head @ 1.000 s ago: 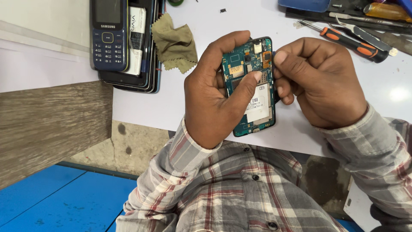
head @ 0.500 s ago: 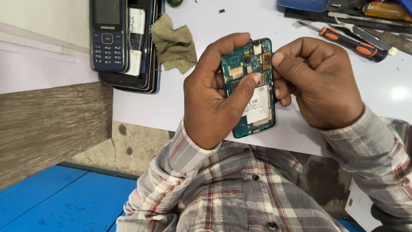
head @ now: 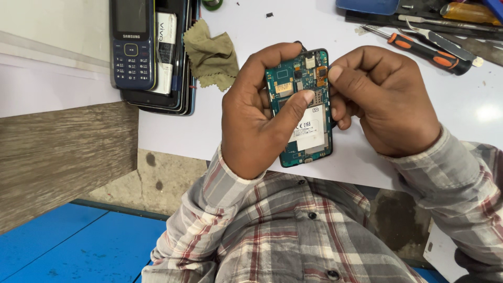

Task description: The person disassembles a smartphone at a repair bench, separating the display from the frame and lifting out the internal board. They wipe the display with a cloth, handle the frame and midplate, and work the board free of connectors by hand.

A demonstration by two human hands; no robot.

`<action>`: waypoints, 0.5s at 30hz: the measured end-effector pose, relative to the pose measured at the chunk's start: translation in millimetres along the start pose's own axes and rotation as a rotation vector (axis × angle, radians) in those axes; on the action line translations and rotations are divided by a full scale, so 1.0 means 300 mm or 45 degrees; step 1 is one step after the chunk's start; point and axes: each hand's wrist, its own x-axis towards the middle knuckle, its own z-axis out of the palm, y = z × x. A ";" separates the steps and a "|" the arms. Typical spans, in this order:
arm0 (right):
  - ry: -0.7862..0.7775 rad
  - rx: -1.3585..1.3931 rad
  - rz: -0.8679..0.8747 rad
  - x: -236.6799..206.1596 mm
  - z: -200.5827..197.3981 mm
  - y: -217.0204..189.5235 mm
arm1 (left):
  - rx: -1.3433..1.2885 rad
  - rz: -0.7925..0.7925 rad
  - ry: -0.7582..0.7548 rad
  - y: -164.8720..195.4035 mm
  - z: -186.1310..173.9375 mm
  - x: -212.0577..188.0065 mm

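The opened phone (head: pixel 304 107), its teal circuit board and white label facing up, is held above the near edge of the white table (head: pixel 314 26), roughly upright in the view with its narrow top end pointing away from the person. The left hand (head: pixel 257 115) grasps the phone from its left side: the fingers curl over the top left corner and behind the body, while the thumb lies diagonally across the board, its tip resting near the middle, just above the white label. The right hand (head: pixel 382 99) closes on the phone's right edge; its thumb presses against the upper right corner beside the small orange and copper components, and its curled fingers sit against the right side and partly behind the body. The phone therefore sits between the two hands, clamped at both long edges, with its lower end free and projecting below the left thumb. An olive cleaning cloth (head: pixel 209 55) lies crumpled on the table just left of the left hand. A stack of phones (head: pixel 152 52) lies further left. A screwdriver with an orange and black handle (head: pixel 429 52) lies beyond the right hand, among other tools at the far right.
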 end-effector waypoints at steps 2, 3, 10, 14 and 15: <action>0.011 0.013 0.014 0.002 -0.002 0.002 | -0.022 -0.019 0.007 -0.006 -0.002 0.003; 0.017 0.019 0.021 0.002 -0.003 0.002 | -0.023 -0.024 0.011 -0.010 -0.002 0.005; -0.066 0.089 0.016 0.000 -0.009 -0.003 | -0.093 -0.035 0.041 -0.033 -0.019 0.017; -0.095 0.017 0.064 0.005 0.008 -0.006 | -0.116 0.008 0.143 -0.054 -0.041 0.038; -0.106 -0.007 0.080 0.006 0.013 -0.008 | -0.124 0.028 0.183 -0.058 -0.047 0.041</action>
